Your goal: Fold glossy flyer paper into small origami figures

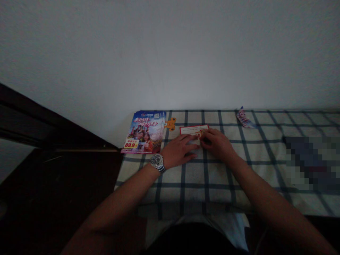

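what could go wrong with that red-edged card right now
The red-edged card looks thin and the right hand sits on its edge, so it might crease. The checked cloth looks soft, so the card could buckle or slide. The wristwatch on the left hand is close to the leaflets, which might get knocked askew.

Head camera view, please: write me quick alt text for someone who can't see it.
A person's right hand rests its fingers on a red-bordered card lying on a checked cloth. The left hand, wearing a watch, lies flat at the card's near edge. Flyers lie to the left, by a white wall.
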Demonstrator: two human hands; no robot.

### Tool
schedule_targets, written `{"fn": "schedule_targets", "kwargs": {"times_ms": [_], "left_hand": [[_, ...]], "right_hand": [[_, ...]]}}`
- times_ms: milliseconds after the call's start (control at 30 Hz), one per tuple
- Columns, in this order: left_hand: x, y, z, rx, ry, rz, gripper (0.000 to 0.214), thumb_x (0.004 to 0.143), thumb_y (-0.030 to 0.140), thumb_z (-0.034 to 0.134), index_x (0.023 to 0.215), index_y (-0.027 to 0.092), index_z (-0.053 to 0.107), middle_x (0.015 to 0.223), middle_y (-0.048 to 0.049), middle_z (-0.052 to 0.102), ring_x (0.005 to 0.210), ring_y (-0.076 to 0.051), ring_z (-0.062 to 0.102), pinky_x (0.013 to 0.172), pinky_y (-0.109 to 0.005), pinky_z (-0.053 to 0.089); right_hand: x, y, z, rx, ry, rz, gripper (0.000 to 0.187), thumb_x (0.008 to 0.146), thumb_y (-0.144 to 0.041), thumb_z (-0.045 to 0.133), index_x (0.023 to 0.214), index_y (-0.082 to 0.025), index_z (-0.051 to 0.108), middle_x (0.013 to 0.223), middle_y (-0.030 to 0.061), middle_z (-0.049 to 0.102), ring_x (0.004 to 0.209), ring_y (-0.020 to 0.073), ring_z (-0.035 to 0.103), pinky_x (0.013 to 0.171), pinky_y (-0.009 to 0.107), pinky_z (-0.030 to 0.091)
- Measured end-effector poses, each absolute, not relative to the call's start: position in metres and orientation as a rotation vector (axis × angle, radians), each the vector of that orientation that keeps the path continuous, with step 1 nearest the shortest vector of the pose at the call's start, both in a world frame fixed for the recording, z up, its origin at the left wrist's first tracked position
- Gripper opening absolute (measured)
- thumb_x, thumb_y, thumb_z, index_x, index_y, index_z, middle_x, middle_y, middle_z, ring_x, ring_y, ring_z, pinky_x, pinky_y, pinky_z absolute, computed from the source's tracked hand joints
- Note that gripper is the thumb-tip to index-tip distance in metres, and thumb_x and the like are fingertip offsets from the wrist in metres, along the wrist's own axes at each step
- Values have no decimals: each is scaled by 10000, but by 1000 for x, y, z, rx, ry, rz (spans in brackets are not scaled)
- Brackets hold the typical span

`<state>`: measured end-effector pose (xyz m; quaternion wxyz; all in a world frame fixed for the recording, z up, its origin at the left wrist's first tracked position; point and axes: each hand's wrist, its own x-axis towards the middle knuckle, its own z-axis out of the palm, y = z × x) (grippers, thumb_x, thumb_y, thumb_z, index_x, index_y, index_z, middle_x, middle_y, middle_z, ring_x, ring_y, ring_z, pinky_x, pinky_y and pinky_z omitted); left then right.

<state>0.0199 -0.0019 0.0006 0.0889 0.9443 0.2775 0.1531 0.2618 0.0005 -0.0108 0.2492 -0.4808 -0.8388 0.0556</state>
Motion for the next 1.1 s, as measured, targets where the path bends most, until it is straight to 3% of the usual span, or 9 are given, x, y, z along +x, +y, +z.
{"fn": "schedule_targets", "kwargs": {"times_ms": [433,1100], "left_hand": [[21,-3,0,2832,864,431,378,1003,466,572,1298,242,646,1515,-96,490,1409,-296,431,1179,-479,412],[20,-2,0,2795,848,452,365,998,481,579,1266,247,662,1495,-84,515,1393,-294,439,1164,-483,420]], "right_hand": [[265,2,-17,-1266,-2308,136,42,909,-215,650,936,-218,681,1024,86,673,951,257,617,870,384,496],[277,19,-17,-1544,-2076,27,64,905,-243,640,913,-212,695,960,85,672,916,268,614,822,383,478]]}}
